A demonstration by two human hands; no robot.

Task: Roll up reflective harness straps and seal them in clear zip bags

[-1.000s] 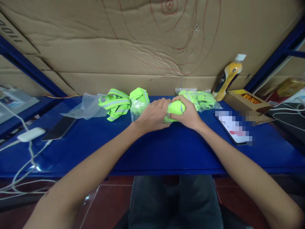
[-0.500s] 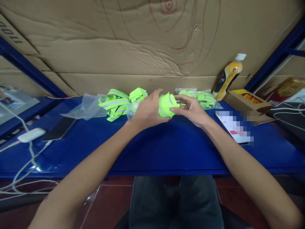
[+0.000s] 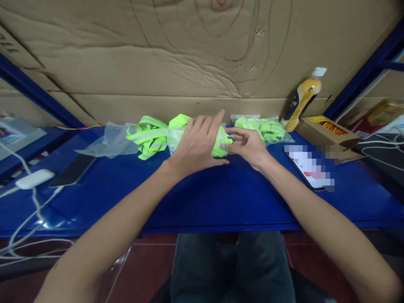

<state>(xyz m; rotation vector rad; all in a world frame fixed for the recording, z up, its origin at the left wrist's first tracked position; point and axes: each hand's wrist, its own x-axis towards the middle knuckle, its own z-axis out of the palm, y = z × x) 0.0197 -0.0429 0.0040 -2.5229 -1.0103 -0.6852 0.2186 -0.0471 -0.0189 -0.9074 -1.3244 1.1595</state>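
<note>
A neon-green reflective strap bundle (image 3: 221, 145) in a clear plastic bag (image 3: 175, 139) sits mid-table between my hands. My left hand (image 3: 197, 145) wraps over the bundle, thumb beneath and fingers reaching over its top. My right hand (image 3: 248, 145) presses against the bundle's right end with fingers bent toward it. A loose heap of green straps (image 3: 147, 136) lies just left of the bag. Another bagged green bundle (image 3: 267, 130) rests behind my right hand.
An empty clear bag (image 3: 109, 141) lies to the left, beside a dark phone (image 3: 72, 170) and a white charger with cables (image 3: 30, 179). On the right stand an orange bottle (image 3: 303, 99), a cardboard box (image 3: 328, 132) and a tablet (image 3: 311, 168). Cardboard lines the back of the blue table (image 3: 205, 198).
My right hand let go of its grip round the bundle and now pushes at its end. My left hand slid over the bundle's top, and the bundle shifted left into the bag.
</note>
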